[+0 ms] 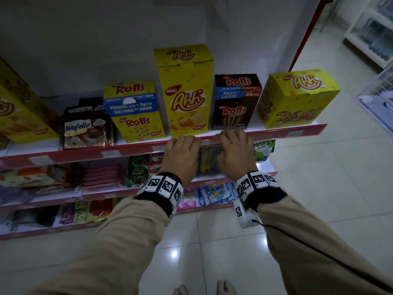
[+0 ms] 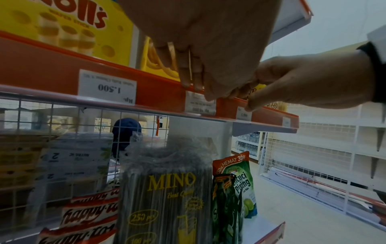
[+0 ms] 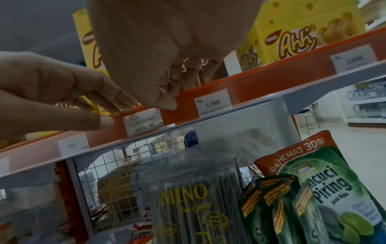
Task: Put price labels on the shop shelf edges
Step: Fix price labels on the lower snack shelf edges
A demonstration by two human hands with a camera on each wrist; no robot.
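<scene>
- Head view: both hands sit side by side on the red front edge of the top shelf [image 1: 276, 130], the left hand [image 1: 182, 154] below the tall yellow Ahh box [image 1: 185, 90], the right hand [image 1: 236, 150] below the dark Rolls box [image 1: 236, 103].
- Left hand's fingers [image 2: 188, 77] are curled over the lip of the shelf edge, tips pressing on the red strip just above a white price label [image 2: 200, 105]; whether they pinch the label itself cannot be told.
- Right hand's fingers [image 3: 175, 77] likewise hook over the lip, thumb tip on the strip just right of that same price label [image 3: 144, 122], which sits in the strip between the two hands.
- More labels already sit in the strip: one reading Rp 1.500 [image 2: 107, 87] toward the shelf's left end, another 1.500 label [image 3: 213, 102] right of the hands, and one [image 3: 353, 59] near the right end.
- Along the top shelf from its left end: a Wafello pack [image 1: 85, 130], a yellow Rolls box [image 1: 134, 111], the tall Ahh box, the dark Rolls box, then a squat yellow Ahh box [image 1: 297, 99] turned at an angle at the right corner. All boxes are closed.
- On the shelf below, directly under the hands, stands a clear bag marked MINO [image 3: 188, 198] packed with dark straws; beside it, toward the right end, green dish-soap pouches [image 3: 325, 194] lean upright, and Happy Tos packs [image 2: 87, 219] stand to its left.
- A wire mesh panel [image 2: 62, 148] backs this lower shelf.
</scene>
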